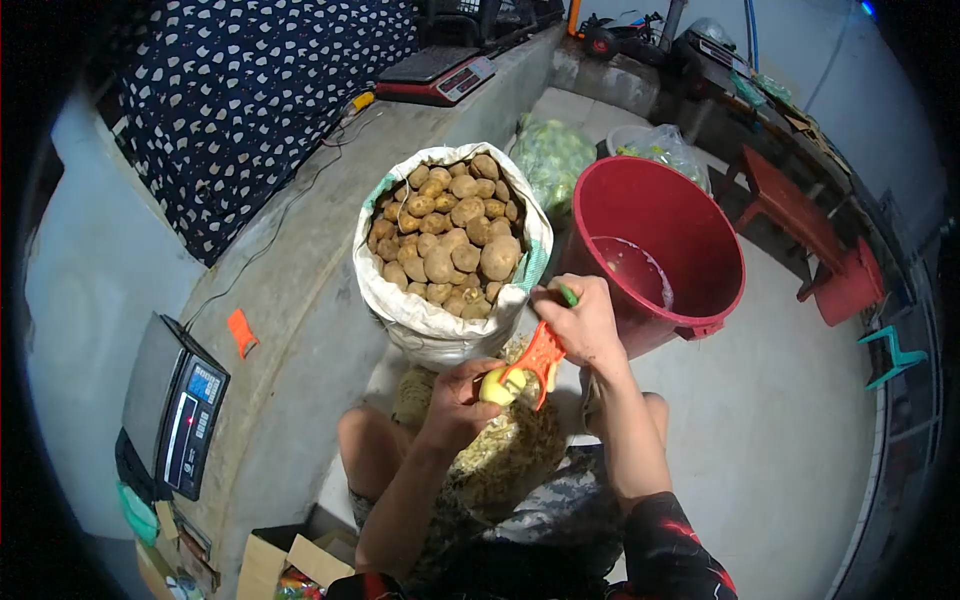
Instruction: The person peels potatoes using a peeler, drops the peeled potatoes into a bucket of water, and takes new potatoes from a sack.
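A pale yellow, peeled-looking potato [500, 387] sits in my left hand [462, 402], its fingers wrapped round the near side. My right hand [585, 322] grips an orange peeler [541, 352], with a bit of green showing by the thumb. The peeler's head touches or lies right beside the potato; I cannot tell which. Below both hands is a heap of peelings [510, 445] between my legs. Just ahead stands a white sack [420, 335] with its rim rolled down, full of unpeeled brown potatoes [450, 235].
A large red tub [645, 325] with some liquid in it stands right of the sack. Behind are a bag of green vegetables [553, 160] and a red stool [790, 205]. On the concrete ledge lie a scale [437, 78], another scale [190, 415] and an orange object [242, 333].
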The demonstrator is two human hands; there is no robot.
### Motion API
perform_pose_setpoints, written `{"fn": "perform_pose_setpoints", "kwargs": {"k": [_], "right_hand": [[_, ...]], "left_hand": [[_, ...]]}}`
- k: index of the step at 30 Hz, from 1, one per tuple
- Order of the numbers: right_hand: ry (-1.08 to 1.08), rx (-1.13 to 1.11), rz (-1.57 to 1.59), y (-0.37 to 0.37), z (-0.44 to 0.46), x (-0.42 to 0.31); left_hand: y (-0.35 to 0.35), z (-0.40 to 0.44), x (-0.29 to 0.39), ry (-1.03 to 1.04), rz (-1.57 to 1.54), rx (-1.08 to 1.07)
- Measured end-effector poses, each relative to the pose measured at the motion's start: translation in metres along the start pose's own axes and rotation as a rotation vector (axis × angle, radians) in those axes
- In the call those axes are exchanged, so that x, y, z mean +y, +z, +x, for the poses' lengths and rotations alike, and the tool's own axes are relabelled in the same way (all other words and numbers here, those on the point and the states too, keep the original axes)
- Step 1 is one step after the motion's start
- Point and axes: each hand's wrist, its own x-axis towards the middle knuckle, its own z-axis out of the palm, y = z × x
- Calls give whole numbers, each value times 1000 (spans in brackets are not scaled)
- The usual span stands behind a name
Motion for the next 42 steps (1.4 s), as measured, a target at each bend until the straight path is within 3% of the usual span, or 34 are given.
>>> {"fn": "perform_pose_setpoints", "kwargs": {"k": [3, 5, 7, 9, 11, 14, 17, 23, 26, 30, 33, 35, 38, 40, 42], "right_hand": [[99, 28, 39, 7, 7, 23], [188, 48, 224, 11, 7, 30], [172, 25, 204, 4, 1, 0], [-166, 128, 27, 6, -3, -8], [62, 102, 127, 9, 3, 15], [107, 121, -20, 3, 8, 35], [174, 113, 73, 3, 7, 27], [222, 105, 118, 8, 6, 32], [114, 90, 168, 14, 3, 21], [22, 49, 118, 16, -2, 8], [134, 45, 164, 22, 7, 36], [192, 73, 169, 18, 10, 48], [160, 51, 194, 10, 3, 12], [62, 17, 87, 10, -1, 9], [111, 46, 98, 12, 4, 19]], "left_hand": [[-4, 0, -9, -30, -87, -8], [-4, 0, -11, -12, -248, -85], [-5, 2, -15, -8, -254, -67], [-5, 3, -17, -5, -259, -43], [-3, 3, -16, 18, -307, -68], [-1, 0, -7, 31, -364, -36], [-7, 5, -8, 80, -316, 114], [-7, 8, 5, 191, -3, 91], [-6, 5, 11, 175, 218, 79], [4, 2, 17, 140, 156, -4], [5, -1, 10, 66, 234, 107], [7, 0, 10, 68, -15, 10], [10, 2, 5, 79, -121, 17], [11, 2, -1, 106, -102, 31], [7, 2, -4, 129, -76, 41]]}}
